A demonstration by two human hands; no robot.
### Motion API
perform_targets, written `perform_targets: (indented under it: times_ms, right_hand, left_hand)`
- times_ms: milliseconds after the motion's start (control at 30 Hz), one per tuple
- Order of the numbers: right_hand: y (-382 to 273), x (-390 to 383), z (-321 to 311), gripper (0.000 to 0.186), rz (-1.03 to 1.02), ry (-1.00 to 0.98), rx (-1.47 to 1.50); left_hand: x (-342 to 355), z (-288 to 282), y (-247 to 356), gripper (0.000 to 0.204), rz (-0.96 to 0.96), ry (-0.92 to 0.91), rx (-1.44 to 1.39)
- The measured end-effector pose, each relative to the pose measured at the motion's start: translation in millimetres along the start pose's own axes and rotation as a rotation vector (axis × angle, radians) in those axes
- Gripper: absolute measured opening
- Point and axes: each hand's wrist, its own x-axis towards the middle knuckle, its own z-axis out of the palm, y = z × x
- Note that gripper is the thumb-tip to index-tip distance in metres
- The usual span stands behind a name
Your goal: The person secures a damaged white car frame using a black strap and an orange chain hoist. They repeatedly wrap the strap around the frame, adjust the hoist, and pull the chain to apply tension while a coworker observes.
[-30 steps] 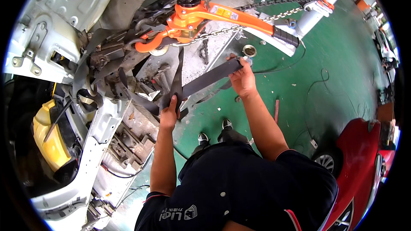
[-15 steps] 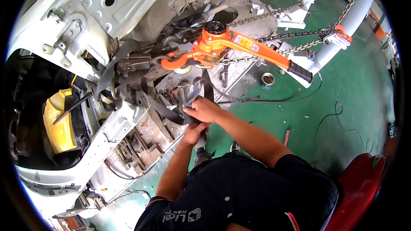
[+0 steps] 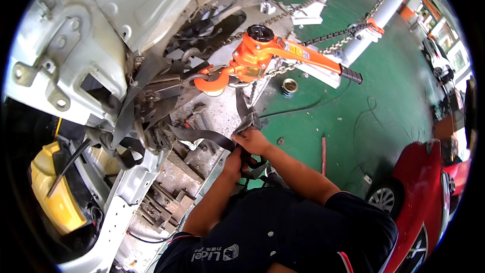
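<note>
A dark webbing strap (image 3: 204,134) curves from the car's front-end metalwork to my hands, and another length of it rises toward the hoist's hook. My left hand (image 3: 233,164) is closed on the lower part of the strap. Just above it and to the right, my right hand (image 3: 254,141) grips a gathered bunch of the same strap; its fingertips are partly hidden. Loose folds hang below both hands. Beyond them, an orange lever hoist (image 3: 252,55) is stretched between chains, its orange hook (image 3: 212,84) joined to a metal ring near the car body.
The stripped silver car body (image 3: 96,35) fills the left side, with a yellow part (image 3: 55,187) inside it. A white post (image 3: 379,20) anchors the chains. An open can (image 3: 289,87), a red bar (image 3: 324,155) and a red car (image 3: 419,187) are on the right.
My view has shifted and turned, bringing the red car further in. Both hands keep hold of the strap; its bunched part, which stood above my right hand, now sits lower and more folds hang beneath.
</note>
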Motion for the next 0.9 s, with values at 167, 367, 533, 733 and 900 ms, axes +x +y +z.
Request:
perform_targets:
  times_ms: [167, 367, 533, 733, 900]
  right_hand:
    - [2.1, -3.0, -0.9, 0.044, 0.236, 0.410, 1.135]
    - [62.2, 31.9, -61.9, 0.041, 0.227, 0.578, 1.842]
    - [53.6, 28.8, -122.5, 0.031, 0.136, 0.718, 1.758]
    - [-59.8, 10.8, -112.5, 0.026, -0.077, 0.341, 0.912]
    - [-63.5, 59.9, 36.7, 0.022, -0.231, 0.212, 0.124]
  left_hand:
    - [-3.8, -6.9, 10.1, 0.050, 0.044, 0.186, 0.368]
    - [-6.3, -50.0, 2.5, 0.048, 0.031, 0.283, 0.463]
    - [-28.1, -58.0, 16.5, 0.050, 0.100, 0.352, 0.352]
    - [-23.0, -45.2, -4.0, 0.053, 0.118, 0.365, 0.313]
    - [-19.8, 6.6, -17.4, 0.036, 0.098, 0.086, -0.106]
